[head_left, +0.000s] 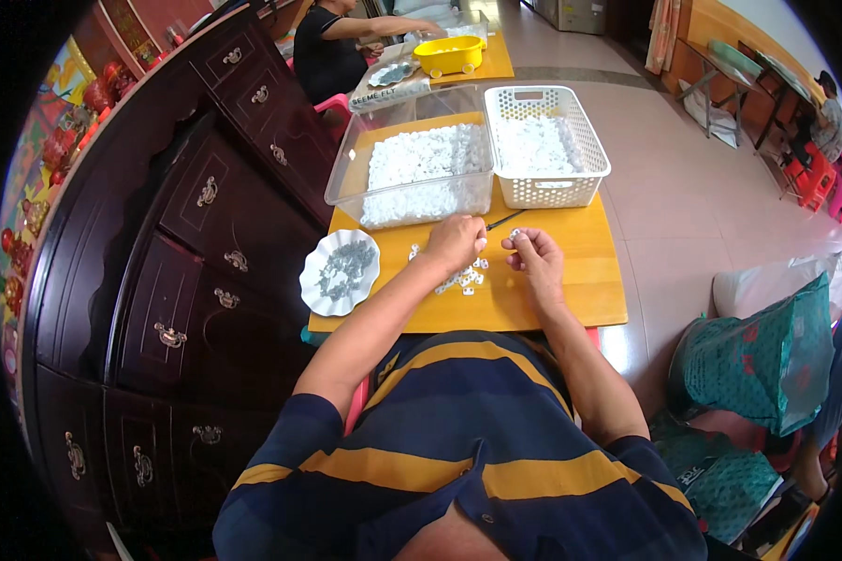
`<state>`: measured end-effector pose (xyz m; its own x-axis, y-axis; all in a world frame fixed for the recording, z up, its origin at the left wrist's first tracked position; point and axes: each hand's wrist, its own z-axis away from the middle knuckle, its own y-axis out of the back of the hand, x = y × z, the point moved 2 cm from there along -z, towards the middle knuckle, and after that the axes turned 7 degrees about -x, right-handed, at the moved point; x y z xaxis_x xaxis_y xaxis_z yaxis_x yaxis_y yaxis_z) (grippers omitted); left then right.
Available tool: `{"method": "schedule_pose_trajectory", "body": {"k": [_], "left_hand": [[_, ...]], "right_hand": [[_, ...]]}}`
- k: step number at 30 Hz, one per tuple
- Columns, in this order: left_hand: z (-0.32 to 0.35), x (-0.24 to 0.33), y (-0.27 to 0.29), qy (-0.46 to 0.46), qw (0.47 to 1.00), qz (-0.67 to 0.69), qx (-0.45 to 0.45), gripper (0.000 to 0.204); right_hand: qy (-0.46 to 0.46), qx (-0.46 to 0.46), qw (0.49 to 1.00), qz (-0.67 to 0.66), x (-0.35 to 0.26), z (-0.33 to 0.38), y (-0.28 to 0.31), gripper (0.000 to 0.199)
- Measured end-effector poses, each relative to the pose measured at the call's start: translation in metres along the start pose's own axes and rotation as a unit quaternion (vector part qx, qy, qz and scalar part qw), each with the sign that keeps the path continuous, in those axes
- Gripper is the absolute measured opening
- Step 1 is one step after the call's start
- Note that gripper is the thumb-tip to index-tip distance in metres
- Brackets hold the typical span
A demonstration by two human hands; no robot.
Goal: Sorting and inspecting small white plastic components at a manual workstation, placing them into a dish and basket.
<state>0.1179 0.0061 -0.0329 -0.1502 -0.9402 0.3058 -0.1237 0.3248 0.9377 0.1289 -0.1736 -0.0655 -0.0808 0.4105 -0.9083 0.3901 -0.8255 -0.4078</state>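
Yellowish wood tops the table (pixel 585 290), which stands on a pinkish tiled floor; clock directions run from between the two hands, with twelve pointing away from the wearer. Nearest, at six, is a navy shirt (pixel 421 393) with mustard stripes, close to the table's edge.

At seven, small white pieces (pixel 468 279) lie loosely scattered on the wood, some beside the left wrist. The left hand (pixel 457 243) has its fingers curled inward; I cannot tell whether it grasps anything. A thin black rod (pixel 505 220) shows just beyond it, slanting toward two. The right hand (pixel 536 257) pinches one small white piece (pixel 515 235) between thumb and finger, raised at its ten o'clock side.

At nine, a scalloped white plate (pixel 311 285) holds fine grey bits (pixel 346 268). Out at four, a turquoise bag (pixel 753 360) stands on the floor, while a dark wooden cabinet (pixel 182 309) fills the nine o'clock side.

Farther up the table, a clear bin (pixel 346 182) at eleven and a perforated white basket (pixel 549 194) at one, side by side, both contain many white pieces.

Beyond, near twelve, a yellow tub (pixel 452 64) sits on another surface, beside a seated co-worker (pixel 323 56) in dark clothing.
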Motion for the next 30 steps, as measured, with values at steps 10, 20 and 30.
{"method": "schedule_pose_trajectory", "body": {"k": [10, 20, 30], "left_hand": [[0.037, -0.002, 0.027, 0.089, 0.885, 0.456, -0.03, 0.013], [0.073, 0.009, 0.029, 0.046, 0.824, 0.564, 0.033, 0.022], [0.084, 0.006, 0.021, 0.013, 0.839, 0.544, 0.03, 0.023]], "right_hand": [[0.008, -0.025, 1.0, 0.011, 0.0, 0.004, -0.007, 0.016], [-0.04, -0.095, 0.994, 0.02, -0.004, 0.019, -0.029, 0.017], [-0.063, -0.057, 0.996, -0.008, -0.009, 0.018, -0.028, 0.015]]}}
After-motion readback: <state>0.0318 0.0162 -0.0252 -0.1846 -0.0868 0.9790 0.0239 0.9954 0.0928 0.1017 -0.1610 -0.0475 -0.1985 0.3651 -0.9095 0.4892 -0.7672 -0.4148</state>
